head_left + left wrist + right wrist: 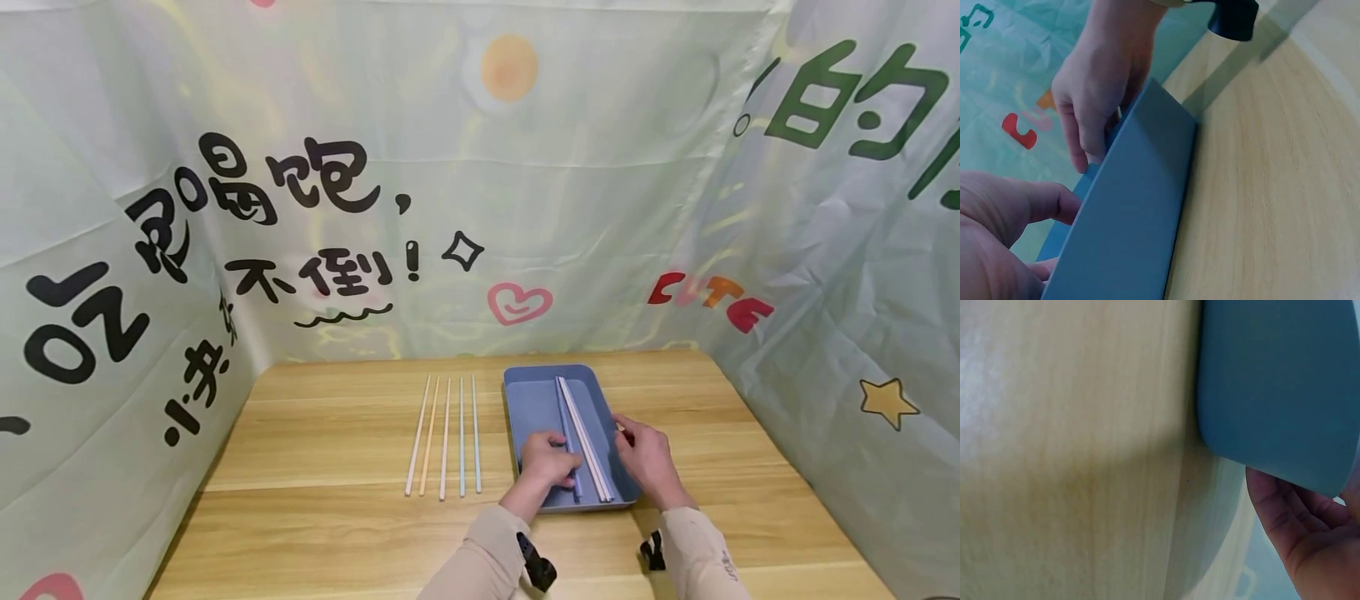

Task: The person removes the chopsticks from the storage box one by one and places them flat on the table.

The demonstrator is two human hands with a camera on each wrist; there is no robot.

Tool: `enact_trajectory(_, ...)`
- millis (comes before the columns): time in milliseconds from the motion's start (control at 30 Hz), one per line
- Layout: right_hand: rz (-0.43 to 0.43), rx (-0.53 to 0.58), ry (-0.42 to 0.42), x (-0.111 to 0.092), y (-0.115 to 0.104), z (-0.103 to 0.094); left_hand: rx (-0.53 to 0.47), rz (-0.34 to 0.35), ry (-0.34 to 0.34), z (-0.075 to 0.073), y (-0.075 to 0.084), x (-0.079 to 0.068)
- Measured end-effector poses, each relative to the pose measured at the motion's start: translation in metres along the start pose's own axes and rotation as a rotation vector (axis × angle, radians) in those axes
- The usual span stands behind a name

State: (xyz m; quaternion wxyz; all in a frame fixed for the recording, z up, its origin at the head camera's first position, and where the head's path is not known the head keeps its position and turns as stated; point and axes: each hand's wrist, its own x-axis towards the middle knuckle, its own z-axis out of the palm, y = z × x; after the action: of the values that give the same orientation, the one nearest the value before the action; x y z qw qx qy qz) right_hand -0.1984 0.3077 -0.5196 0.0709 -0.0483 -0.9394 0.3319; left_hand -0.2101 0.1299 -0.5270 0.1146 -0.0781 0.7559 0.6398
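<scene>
A blue-grey tray stands on the table, holding pale pink chopsticks and blue chopsticks, which lie lengthwise. My left hand reaches into it from the left and grips the blue chopsticks, its fingertips partly covering them. The near wall of the tray hides their tips in the left wrist view. On the other side, my right hand holds the tray's right edge. The right wrist view shows its curled fingers against the tray wall.
Several single chopsticks, white, orange, pinkish and light blue, lie side by side left of the tray on the wooden table. A printed cloth encloses the back and both sides.
</scene>
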Motion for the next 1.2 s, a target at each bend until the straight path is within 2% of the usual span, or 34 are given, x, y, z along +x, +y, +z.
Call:
enact_trajectory(233,-0.003,-0.009,-0.006,0.001,0.001,0.0,-0.083,-0.052,-0.028,-0.004,0.01,-0.004)
enact_trajectory(533,-0.028,-0.013,-0.003,0.0,0.002,0.0,-0.101,0.007,-0.015,-0.011,0.017,-0.008)
enact_trajectory(700,-0.039,-0.014,-0.005,0.0,0.003,0.0,-0.134,0.048,-0.039,-0.02,0.015,-0.005)
enact_trajectory(1000,-0.047,-0.007,0.001,0.002,0.004,0.001,-0.189,0.093,-0.092,-0.05,0.011,0.001)
enact_trajectory(1200,-0.037,-0.001,-0.009,0.002,0.004,0.001,-0.195,0.098,-0.082,-0.075,0.01,0.005)
